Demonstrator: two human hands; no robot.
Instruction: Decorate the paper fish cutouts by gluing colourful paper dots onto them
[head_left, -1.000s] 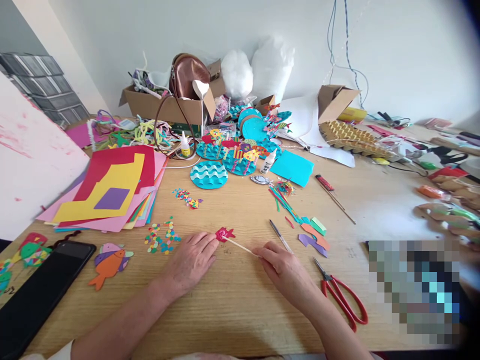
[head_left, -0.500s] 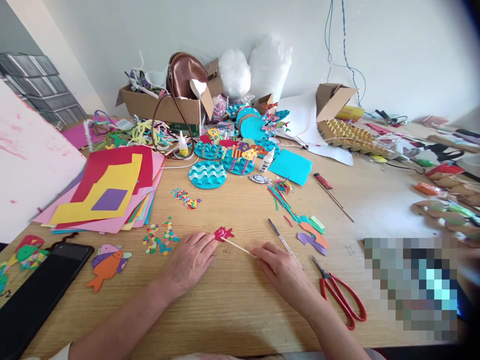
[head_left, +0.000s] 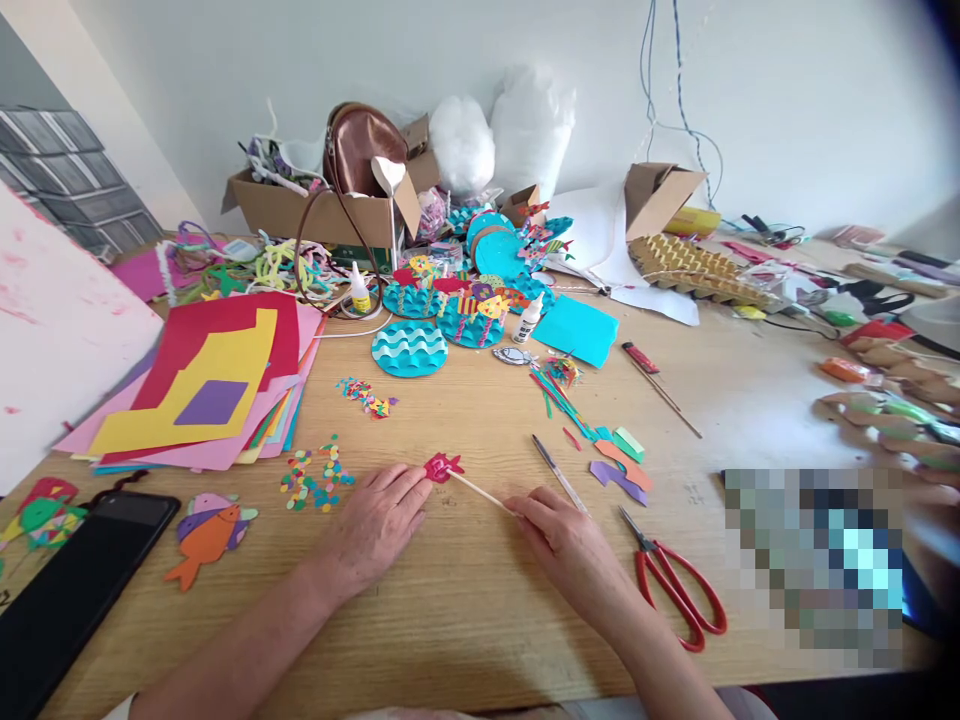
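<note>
A small red paper fish (head_left: 445, 467) lies on the table with a glossy pinkish smear on it. My left hand (head_left: 382, 515) rests low on the tabletop, its fingertips holding the fish by its left edge. Between the fingers of my right hand (head_left: 559, 535) is a thin pale stick (head_left: 481, 491), slanting up to the left. The stick's far tip meets the fish near its tail side. Just beyond my right hand lies a pen-like tool (head_left: 559, 470), and red-handled scissors (head_left: 671, 580) lie to its right.
Paper dots (head_left: 319, 478) and stacked coloured sheets (head_left: 217, 380) lie left, near an orange paper fish (head_left: 206, 545) and a black phone (head_left: 90, 590). Behind are a wavy blue disc (head_left: 409, 348), glue bottles (head_left: 529, 318) and a cardboard box (head_left: 330, 220). Paper scraps (head_left: 621, 465) lie right.
The stick's tip has shifted slightly up and right across the red fish. Both hands stay nearly in place; the whole view has moved a little.
</note>
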